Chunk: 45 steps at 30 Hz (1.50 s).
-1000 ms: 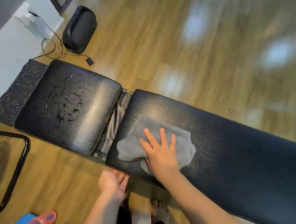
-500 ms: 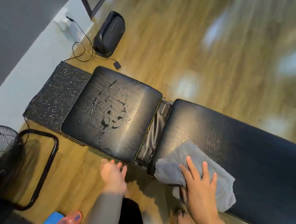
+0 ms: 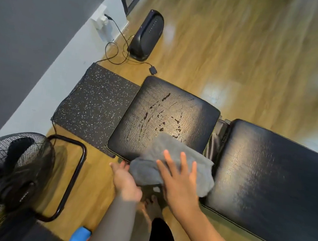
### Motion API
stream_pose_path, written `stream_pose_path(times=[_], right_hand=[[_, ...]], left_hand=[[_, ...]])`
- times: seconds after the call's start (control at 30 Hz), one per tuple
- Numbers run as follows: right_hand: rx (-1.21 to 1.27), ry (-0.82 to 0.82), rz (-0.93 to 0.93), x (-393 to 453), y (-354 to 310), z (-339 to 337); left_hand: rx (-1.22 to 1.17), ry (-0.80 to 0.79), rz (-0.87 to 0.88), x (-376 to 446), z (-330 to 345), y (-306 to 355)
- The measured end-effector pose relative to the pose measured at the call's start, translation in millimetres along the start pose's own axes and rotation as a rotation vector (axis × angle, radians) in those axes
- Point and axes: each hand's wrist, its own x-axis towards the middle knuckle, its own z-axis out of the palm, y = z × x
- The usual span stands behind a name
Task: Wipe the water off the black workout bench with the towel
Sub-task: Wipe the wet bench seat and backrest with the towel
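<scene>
The black workout bench has a short seat pad (image 3: 194, 112) on the left and a long back pad (image 3: 275, 181) on the right, with a gap between them. Streaks and drops of water (image 3: 160, 116) lie on the middle of the seat pad. A crumpled grey towel (image 3: 172, 151) covers the seat pad's near right corner and overhangs the front edge. My right hand (image 3: 179, 179) presses flat on the towel, fingers spread. My left hand (image 3: 126, 179) hovers open at the towel's left edge, below the seat pad's front edge.
A speckled black rubber mat (image 3: 94, 107) lies left of the seat pad. A black floor fan (image 3: 12, 163) and a black tube frame (image 3: 78, 170) stand at the lower left. A black speaker (image 3: 147, 34) with a loose cable (image 3: 117, 57) sits by the wall. The floor is wood.
My right hand has slid the towel left, from the back pad across the gap onto the seat pad's near corner. My left hand now sits beside the towel. The view has shifted left.
</scene>
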Motion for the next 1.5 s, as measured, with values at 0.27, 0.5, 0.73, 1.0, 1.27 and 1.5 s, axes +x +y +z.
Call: stream_pose_path(times=[0.27, 0.5, 0.73, 1.0, 1.27, 1.5], right_hand=[[-0.148, -0.08, -0.05, 64, 7, -10], [-0.095, -0.015, 0.219, 223, 31, -64], [-0.133, 0.002, 0.056, 154, -21, -29], [-0.213, -0.194, -0.283, 68, -31, -3], [-0.137, -0.077, 0.096, 242, -13, -57], [-0.194, -0.118, -0.075, 188, -72, -28]], left_hand=[[-0.052, 0.002, -0.065, 21, -15, 24], [-0.125, 0.044, -0.124, 24, -9, 28], [-0.186, 0.039, -0.143, 24, -12, 28], [-0.228, 0.016, -0.151, 3, -11, 33], [-0.139, -0.012, -0.159, 10, -17, 30], [-0.21, 0.016, -0.181, 9, -16, 35]])
